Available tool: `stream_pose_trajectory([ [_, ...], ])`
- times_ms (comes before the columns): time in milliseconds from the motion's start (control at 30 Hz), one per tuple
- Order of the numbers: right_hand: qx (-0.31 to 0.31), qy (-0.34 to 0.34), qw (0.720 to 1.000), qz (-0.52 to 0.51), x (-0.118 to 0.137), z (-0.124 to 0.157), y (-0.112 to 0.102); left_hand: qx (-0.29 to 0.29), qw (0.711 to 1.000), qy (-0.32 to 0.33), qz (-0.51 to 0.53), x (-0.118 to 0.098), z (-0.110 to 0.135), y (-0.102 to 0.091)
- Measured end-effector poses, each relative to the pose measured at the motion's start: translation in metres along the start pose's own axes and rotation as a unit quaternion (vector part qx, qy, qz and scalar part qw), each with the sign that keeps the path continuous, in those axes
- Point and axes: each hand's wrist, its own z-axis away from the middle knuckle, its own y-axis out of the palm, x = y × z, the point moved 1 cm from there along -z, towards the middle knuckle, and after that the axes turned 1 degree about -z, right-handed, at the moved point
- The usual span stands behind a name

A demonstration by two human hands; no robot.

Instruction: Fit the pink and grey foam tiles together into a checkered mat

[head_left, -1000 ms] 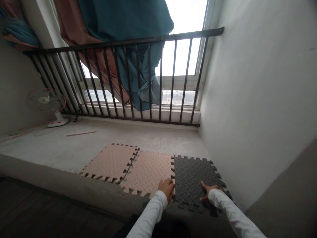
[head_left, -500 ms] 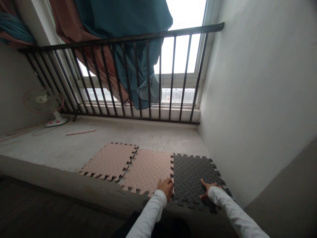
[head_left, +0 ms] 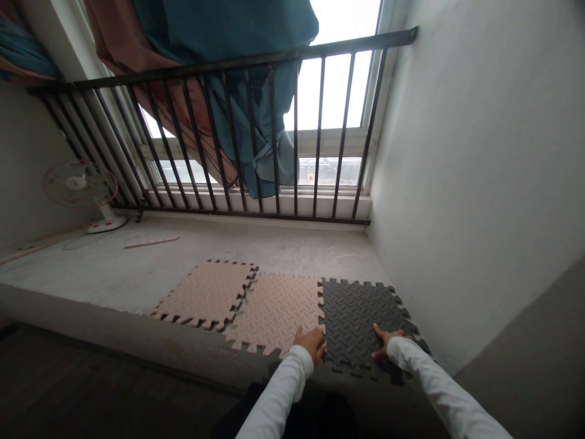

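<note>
My left hand lies on the near right corner of a pink foam puzzle mat, at its seam with a black foam puzzle mat. Its thumb stands apart from the other fingers, whose tips bend down at the seam. On the right part of the black mat rests my right hand, fingers spread; the sleeve hides some of it. The pink and black mats lie edge to edge, their teeth meeting along the seam. Another pink foam mat lies to the left, with its toothed edge beside the middle mat.
The mats lie on a raised concrete ledge, whose front edge drops to a dark floor. A white wall rises at the right. Behind are a black railing, curtains and a window. A fan and a thin strip are at left.
The view has shifted slightly. Both hands stay at nearly the same places on the mats, and the mats keep their arrangement.
</note>
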Motion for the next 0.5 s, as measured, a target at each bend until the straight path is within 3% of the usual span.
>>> stream_pose_trajectory([
  [100,0.045,0.052,0.997,0.038,0.005,0.016,-0.008,-0.026,0.999,-0.024,0.011,-0.001,-0.002,0.003],
  [233,0.041,0.049,0.996,0.057,0.015,0.029,-0.01,-0.046,0.998,-0.04,-0.016,0.002,-0.006,0.012],
  [333,0.029,-0.036,0.997,0.055,0.04,0.032,-0.011,-0.011,0.999,-0.035,-0.03,0.007,-0.01,0.015],
  [433,-0.015,-0.15,0.988,0.018,0.085,0.027,-0.012,0.011,0.999,-0.029,-0.032,0.009,-0.013,0.014],
  [500,-0.063,-0.188,0.98,0.007,0.116,0.021,-0.009,0.017,0.999,-0.036,-0.025,0.009,-0.015,0.013],
])
